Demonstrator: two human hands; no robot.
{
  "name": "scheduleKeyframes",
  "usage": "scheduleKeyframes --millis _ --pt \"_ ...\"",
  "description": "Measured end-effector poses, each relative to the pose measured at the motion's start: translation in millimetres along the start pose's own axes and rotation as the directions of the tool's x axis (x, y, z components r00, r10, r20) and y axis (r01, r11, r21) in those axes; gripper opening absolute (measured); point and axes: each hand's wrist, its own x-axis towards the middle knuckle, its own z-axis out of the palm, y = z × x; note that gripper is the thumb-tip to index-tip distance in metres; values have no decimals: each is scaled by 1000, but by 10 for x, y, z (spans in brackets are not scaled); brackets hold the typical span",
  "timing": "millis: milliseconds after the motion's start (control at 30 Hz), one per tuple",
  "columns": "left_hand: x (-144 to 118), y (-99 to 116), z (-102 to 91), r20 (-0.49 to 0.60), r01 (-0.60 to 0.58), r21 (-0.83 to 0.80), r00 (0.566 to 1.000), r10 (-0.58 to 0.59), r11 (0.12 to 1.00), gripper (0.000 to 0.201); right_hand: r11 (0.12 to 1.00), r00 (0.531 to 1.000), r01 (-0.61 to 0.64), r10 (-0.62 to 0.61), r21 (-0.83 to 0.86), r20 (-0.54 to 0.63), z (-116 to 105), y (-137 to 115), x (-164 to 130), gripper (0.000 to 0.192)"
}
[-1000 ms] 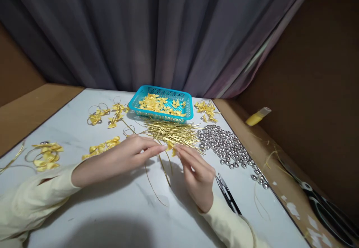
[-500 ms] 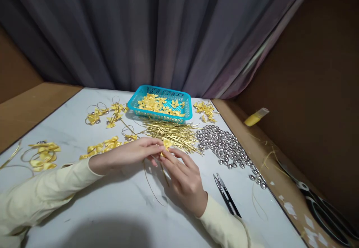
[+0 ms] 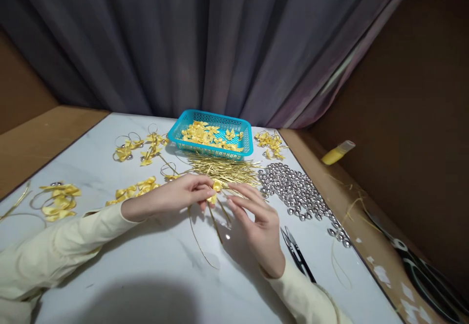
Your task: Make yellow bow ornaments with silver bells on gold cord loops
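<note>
Nearest, two pale yellow sleeves come in over the white table [image 3: 146,275], one from the left and one from the lower right. The right hand [image 3: 258,221] lies palm down with its fingers spread and loose, their tips just beside a small yellow bow [image 3: 216,187]; whether they touch it cannot be told. The left hand [image 3: 172,198] reaches in from the left, its fingertips pinched on the bow, which sits at mid-table just near of the wire pile. Thin gold wires [image 3: 200,238] trail from the bow toward the near edge, curving on the table between the hands. Just right of the right wrist lie small black snips [image 3: 298,255], points aimed far-left.

At the left edge is a cluster of finished bows [image 3: 58,199] with wire loops. A short row of bows [image 3: 137,189] lies just left of the left hand. Beyond the hands, a pile of cut gold wires [image 3: 225,170] is spread out, and right of it a heap of silver bells [image 3: 296,189] runs along the table's right edge.

Farther off, more looped bows [image 3: 141,148] lie at left, a blue basket [image 3: 183,128] holds loose bows, and a few more bows [image 3: 271,143] lie right of it. On the brown ledge at right are a yellow tube [image 3: 337,152] and, nearer, large scissors [image 3: 417,265]. A grey curtain [image 3: 220,45] hangs behind.
</note>
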Motion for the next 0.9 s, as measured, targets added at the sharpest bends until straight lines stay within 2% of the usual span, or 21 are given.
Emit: scheduleKeyframes --millis 67,167,267,367,533,600,733,833,900 --pt "-15 25 10 53 -37 31 998 35 999 26 982 985 -144 131 120 116 -28 3 52 13" --pt "-41 52 21 77 -49 111 996 41 993 28 929 954 -264 211 261 214 -30 7 95 11" --pt "-56 65 17 69 -15 165 998 4 986 29 920 953 -280 233 273 193 -8 18 94 11" --pt "-52 60 6 52 29 138 998 -36 990 30 921 954 -285 247 265 169 2 33 79 10" --pt "-31 33 -4 62 -8 71 998 4 997 25 921 957 -287 263 264 125 -4 33 68 9" --pt "-32 26 0 72 -18 15 997 16 1000 25 921 958 -288 274 264 89 -7 30 68 9" --pt "-44 28 22 131 27 -206 991 0 978 24 920 955 -292 294 261 32 -7 19 57 9" --pt "-50 40 45 126 71 -380 992 -25 922 19 925 957 -281 291 257 -2 -2 -11 28 9" --pt "-55 53 65 136 141 -508 987 -83 850 19 934 960 -261 277 244 -34 3 -35 3 10"
